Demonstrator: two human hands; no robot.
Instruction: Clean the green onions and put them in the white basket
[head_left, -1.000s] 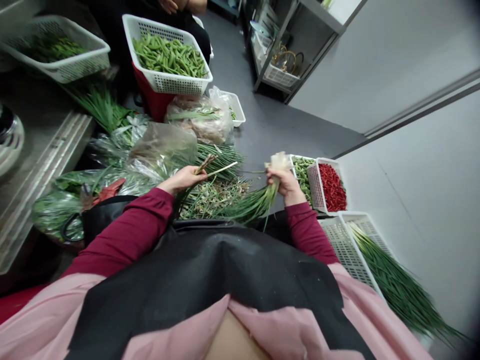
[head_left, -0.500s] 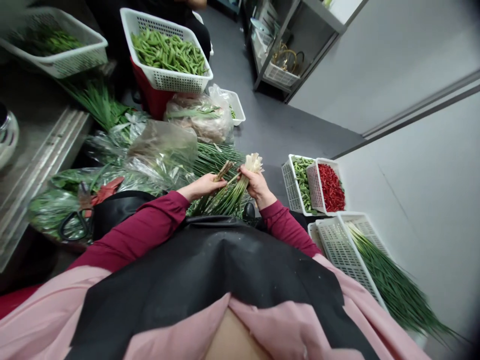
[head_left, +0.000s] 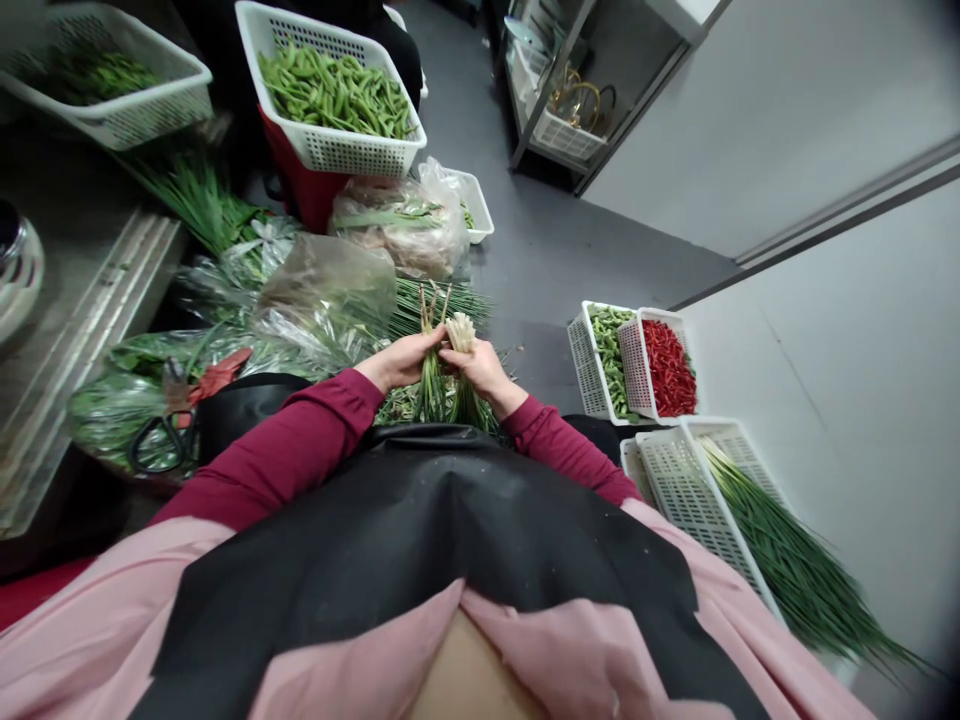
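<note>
My left hand (head_left: 401, 362) and my right hand (head_left: 477, 367) meet in front of me, both closed on bunches of green chives (head_left: 442, 385) held upright. The pale cut ends (head_left: 460, 330) stick up above my right hand's fingers, and a few thinner stalks rise above the left hand's. The green leaves hang down toward my black apron. Below the hands lies a pile of trimmings and loose chives on the floor.
White baskets of green pods (head_left: 337, 95) stand at the back, on a red stool. Small baskets of green and red chillies (head_left: 664, 365) sit at right, near a basket of long chives (head_left: 787, 560). Plastic bags (head_left: 330, 290) of greens and scissors (head_left: 161, 440) lie left.
My hands were apart a second ago, each with its own stalks. They have come together and the bunches now stand upright side by side.
</note>
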